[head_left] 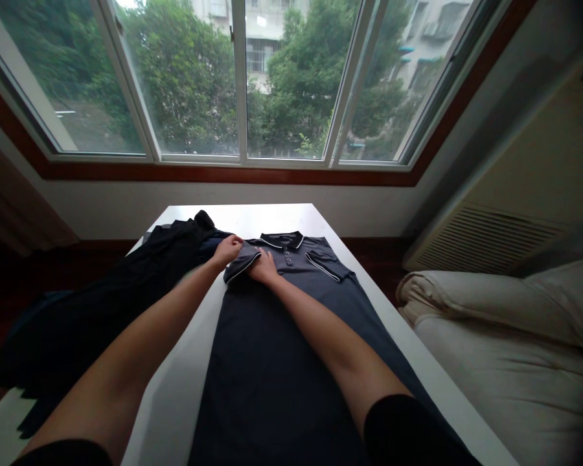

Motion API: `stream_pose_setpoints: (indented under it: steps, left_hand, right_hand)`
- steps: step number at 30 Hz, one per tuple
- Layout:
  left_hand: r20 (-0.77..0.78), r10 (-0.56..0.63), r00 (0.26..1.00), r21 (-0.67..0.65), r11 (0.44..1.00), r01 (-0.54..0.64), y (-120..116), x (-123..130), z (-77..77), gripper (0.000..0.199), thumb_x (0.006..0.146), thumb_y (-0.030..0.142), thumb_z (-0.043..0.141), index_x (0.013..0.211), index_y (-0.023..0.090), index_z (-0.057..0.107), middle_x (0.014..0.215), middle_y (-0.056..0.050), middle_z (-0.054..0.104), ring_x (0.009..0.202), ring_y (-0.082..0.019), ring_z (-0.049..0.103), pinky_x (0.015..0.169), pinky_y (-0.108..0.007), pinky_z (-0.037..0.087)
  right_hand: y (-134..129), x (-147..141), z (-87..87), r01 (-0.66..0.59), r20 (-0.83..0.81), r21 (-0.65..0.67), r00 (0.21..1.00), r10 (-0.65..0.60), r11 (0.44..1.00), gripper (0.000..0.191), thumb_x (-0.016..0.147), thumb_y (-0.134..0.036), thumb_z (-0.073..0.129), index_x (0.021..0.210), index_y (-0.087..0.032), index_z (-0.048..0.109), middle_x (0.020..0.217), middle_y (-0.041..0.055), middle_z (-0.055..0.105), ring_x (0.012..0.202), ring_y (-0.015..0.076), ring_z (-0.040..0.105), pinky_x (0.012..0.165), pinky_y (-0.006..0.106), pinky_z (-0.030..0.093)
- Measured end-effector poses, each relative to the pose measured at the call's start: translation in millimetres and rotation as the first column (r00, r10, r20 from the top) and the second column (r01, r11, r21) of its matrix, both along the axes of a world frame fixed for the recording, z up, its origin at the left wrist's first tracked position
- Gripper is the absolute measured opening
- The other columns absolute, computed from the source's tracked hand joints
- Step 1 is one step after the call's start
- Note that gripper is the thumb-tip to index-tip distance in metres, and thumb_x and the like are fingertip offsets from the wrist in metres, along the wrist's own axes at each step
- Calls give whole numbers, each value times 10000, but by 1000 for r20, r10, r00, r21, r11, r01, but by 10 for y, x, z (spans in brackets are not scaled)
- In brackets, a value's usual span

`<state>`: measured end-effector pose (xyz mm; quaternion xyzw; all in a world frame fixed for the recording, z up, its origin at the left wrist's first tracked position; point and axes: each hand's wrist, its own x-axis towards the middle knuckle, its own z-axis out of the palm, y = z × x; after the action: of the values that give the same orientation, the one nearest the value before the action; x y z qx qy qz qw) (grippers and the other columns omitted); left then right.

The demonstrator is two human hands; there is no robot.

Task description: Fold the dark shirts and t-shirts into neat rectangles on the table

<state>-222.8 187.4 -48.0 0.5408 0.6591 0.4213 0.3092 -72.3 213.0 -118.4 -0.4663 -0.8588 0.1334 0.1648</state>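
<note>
A dark grey polo shirt [282,362] lies spread on the white table [175,375], its black collar with white trim toward the window. The right-side sleeve [326,264] is folded inward over the shirt's front. My left hand [229,250] pinches the outer edge of the left-side sleeve [241,264]. Beside it, my right hand [264,266] rests on the shirt at the inner side of that sleeve, its fingers partly hidden behind the cuff.
A heap of black clothes [126,285] lies along the table's left side and hangs over the edge. A beige sofa [505,336] stands at the right. The window [243,168] is beyond the far wall section.
</note>
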Motion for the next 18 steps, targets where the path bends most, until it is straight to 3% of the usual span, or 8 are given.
stream_pose_setpoints:
  steps: [3,7,11,13,16,18]
  left_hand:
    - [-262,52,964,61,997,-37,-165,-10,-169,163,845,321,680,918,176,661,892,-77,657,955,-265,649,895,-369,496]
    - [-610,113,784,184,983,1,-417,-11,-366,202,894,362,613,1000,194,651,1013,-96,665,1006,-270,631,931,-374,480]
    - [-720,73,690,204,973,110,-606,-56,-464,348,861,379,664,1160,202,643,1194,-119,646,1151,-303,588,1026,-399,444]
    - [-749,51,661,188,973,138,-681,-91,-488,473,848,448,692,1245,200,624,1265,-136,624,1217,-324,556,1066,-415,416]
    - [-780,1,626,116,983,143,-777,-142,-516,576,826,501,718,1298,190,605,1320,-157,599,1259,-342,527,1073,-420,402]
    - [-788,-18,615,66,991,114,-820,-171,-518,495,846,458,702,1257,194,623,1289,-152,610,1228,-331,542,1046,-408,415]
  right_hand:
    - [-55,241,-22,-44,-25,-79,999,42,996,672,1027,-585,453,1612,-263,387,1682,95,325,1565,316,245,1271,557,151]
    - [-77,358,-58,-108,-57,-118,993,101,987,617,1056,-611,377,1578,-290,442,1665,81,364,1565,321,248,1261,588,140]
    - [-3,343,22,-64,-118,-182,992,43,981,514,1105,-497,283,1539,-314,489,1616,43,452,1531,290,335,1245,585,203]
    - [27,340,85,-40,-133,-207,991,13,978,522,1114,-485,231,1503,-326,540,1558,35,528,1483,280,419,1223,527,283]
    - [20,329,145,-16,-135,-215,991,-13,977,609,1087,-596,242,1277,-287,732,1294,60,722,1276,284,617,1103,400,429]
    - [-8,299,157,14,-137,-205,990,-43,979,616,1033,-678,354,1087,-254,798,1088,69,776,1116,284,684,995,352,483]
